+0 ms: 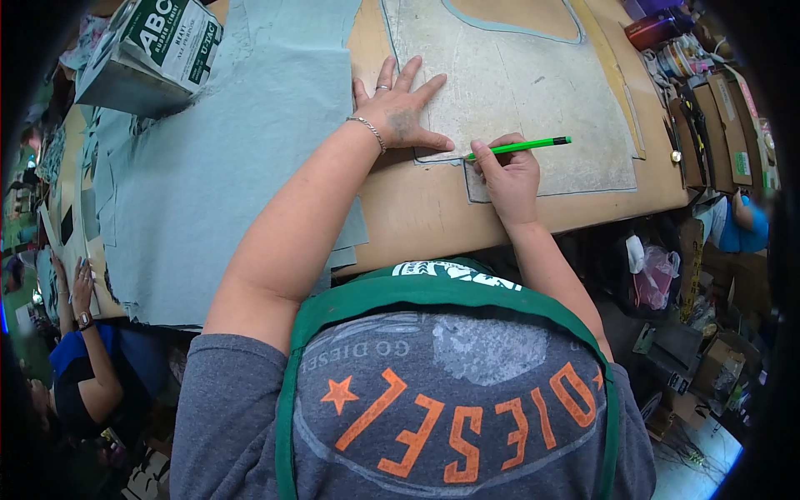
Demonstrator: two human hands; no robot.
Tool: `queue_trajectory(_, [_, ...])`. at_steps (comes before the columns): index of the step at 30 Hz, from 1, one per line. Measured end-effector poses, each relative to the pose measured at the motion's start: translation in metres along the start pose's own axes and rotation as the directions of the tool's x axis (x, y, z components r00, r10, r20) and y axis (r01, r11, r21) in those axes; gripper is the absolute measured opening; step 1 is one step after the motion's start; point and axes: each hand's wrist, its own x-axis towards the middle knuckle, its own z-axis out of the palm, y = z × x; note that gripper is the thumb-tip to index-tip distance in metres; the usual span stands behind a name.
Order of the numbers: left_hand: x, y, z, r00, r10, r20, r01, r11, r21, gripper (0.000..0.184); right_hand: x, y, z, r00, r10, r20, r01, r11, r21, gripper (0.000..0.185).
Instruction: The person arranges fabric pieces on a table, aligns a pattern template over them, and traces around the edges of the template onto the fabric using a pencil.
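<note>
The green pencil (543,143) lies slantwise above the grey sheet (567,108), its tip at the sheet's near edge beside a small step in the outline and its dark end pointing right. The right hand (510,179) is closed on the pencil in a writing grip, fingers near the tip. The left hand (396,117), wearing a ring and a bracelet (367,129), is spread flat over the sheet's left side, gripping nothing, its thumb directed toward the pencil tip. The sheet rests on the tan counter (417,225); a narrow blue margin follows the curved cutout at its far side. To the left, pale blue cloth (233,183) covers much of the counter, with a green-and-white can (167,42) at its far left. At far right are a bottle (658,27) and boxes (723,125); below the counter's right end, a plastic bag (656,277). The worker wears a green apron (367,292). At lower left, another person (96,375) extends both arms toward the counter.
</note>
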Motion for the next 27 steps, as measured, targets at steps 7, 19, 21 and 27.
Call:
queue_trajectory(7, [0.002,-0.002,0.002,1.000,0.001,-0.001,-0.001,1.000,0.020,0.104,-0.011,-0.008,0.039,0.987,-0.141,0.072,0.142,0.990,-0.017,0.018])
queue_trajectory(19, [0.002,0.001,-0.003,1.000,-0.007,0.018,0.007,1.000,-0.018,0.108,-0.001,-0.008,-0.005,0.970,-0.234,0.066,0.242,0.945,-0.219,0.016])
queue_trajectory(21, [0.002,0.000,-0.002,1.000,-0.007,0.023,0.007,1.000,-0.022,0.107,-0.006,-0.009,-0.004,0.931,-0.348,0.109,0.365,0.885,-0.288,0.015])
queue_trajectory(27, [0.001,0.002,-0.002,1.000,-0.011,0.021,0.011,0.999,-0.036,0.107,-0.046,-0.002,-0.018,0.864,-0.485,0.131,0.502,0.820,-0.274,0.013])
